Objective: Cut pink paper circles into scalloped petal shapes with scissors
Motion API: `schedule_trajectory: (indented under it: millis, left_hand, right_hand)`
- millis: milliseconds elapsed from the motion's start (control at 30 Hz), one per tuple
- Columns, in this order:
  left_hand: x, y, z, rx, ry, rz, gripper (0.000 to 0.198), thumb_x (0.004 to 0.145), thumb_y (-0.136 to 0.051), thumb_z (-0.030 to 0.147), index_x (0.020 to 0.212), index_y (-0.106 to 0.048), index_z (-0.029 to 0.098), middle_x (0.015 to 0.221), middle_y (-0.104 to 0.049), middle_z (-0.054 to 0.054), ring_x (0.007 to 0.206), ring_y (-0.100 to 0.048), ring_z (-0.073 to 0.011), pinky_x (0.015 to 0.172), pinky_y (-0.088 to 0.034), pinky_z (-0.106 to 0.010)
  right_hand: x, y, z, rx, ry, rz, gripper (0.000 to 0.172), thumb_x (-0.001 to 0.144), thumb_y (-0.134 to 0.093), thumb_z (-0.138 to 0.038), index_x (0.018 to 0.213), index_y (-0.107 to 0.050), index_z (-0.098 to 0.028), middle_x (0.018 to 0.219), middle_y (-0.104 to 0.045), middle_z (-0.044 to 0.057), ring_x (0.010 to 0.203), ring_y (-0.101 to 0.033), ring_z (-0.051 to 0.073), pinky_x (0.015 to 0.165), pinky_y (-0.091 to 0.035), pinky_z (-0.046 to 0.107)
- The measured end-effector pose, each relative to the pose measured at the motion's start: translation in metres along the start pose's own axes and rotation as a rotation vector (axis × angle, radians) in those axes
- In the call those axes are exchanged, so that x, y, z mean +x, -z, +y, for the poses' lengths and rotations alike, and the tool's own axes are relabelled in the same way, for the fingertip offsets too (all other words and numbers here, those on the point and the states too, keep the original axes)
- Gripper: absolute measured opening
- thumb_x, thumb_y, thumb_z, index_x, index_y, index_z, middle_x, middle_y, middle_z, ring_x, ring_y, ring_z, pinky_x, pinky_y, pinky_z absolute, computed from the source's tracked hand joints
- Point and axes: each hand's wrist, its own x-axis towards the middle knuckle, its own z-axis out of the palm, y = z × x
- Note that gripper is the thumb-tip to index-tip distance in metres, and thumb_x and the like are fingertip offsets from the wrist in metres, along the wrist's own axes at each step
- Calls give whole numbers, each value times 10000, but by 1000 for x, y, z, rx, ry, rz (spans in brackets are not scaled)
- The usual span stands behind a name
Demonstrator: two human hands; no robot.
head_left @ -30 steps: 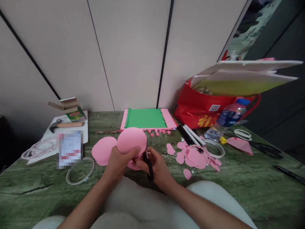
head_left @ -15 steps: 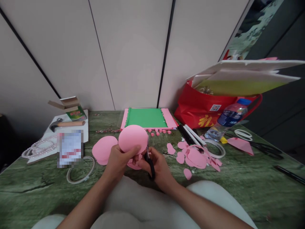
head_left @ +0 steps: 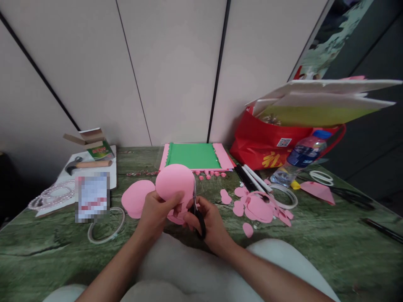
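Between thumb and fingers, my left hand [head_left: 160, 208] pinches a round pink paper disc [head_left: 175, 181], held up above the table. My right hand [head_left: 210, 220] is wrapped round the dark handles of a pair of scissors [head_left: 199, 222]. Their blades point up along the disc's right edge; whether they grip the paper I cannot tell. Another round pink paper piece [head_left: 137, 199] lies on the table left of my left hand. More pink paper is partly hidden beneath my hands.
Pink paper scraps [head_left: 258, 207] lie right of my hands, near rolls of tape [head_left: 285, 196] and pens [head_left: 255, 178]. Behind stand a green sheet [head_left: 192, 155], a red bag [head_left: 252, 140] and a water bottle [head_left: 302, 157]. At left are a hammer [head_left: 91, 164], beads [head_left: 56, 195] and a tape ring [head_left: 107, 239].
The disc has shifted very slightly left in my left hand. The scissors' handles sit a touch lower and further right. Everything else stays in place.
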Motion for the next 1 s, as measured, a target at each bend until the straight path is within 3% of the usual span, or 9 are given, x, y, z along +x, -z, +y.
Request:
schedule_trajectory:
  millis: [267,500,700,1000]
  left_hand:
    - [-3,-3,2,-118,50,-158,283,700,-656,368,574,-615,117,436,-566,-6,372,-493,-111,365,-398,-222]
    - [-5,-3,4,195,32,-3,310,637,-698,339,453,-578,120,362,-520,11,335,-443,-80,334,-332,-181]
    - [-5,-3,1,186,53,-35,257,599,-718,343,526,-612,121,400,-542,12,356,-459,-90,340,-336,-184]
    - [-6,-5,4,127,104,-28,238,587,-709,310,509,-600,114,403,-517,20,355,-428,-68,334,-311,-169]
  right_hand:
    - [-1,-3,5,46,40,-32,348,617,-735,-413,709,-477,-198,551,-556,-61,390,-475,71,383,-363,184]
    - [-2,-3,10,57,66,-67,318,658,-716,-402,755,-494,-197,638,-594,-35,440,-475,76,415,-388,198]
    - [-1,-1,4,73,138,-33,363,622,-760,-363,820,-497,-210,676,-544,-26,606,-528,132,597,-446,265]
    - [-1,-2,1,60,117,-33,367,614,-755,-361,795,-474,-210,636,-512,-46,556,-468,111,546,-398,238]
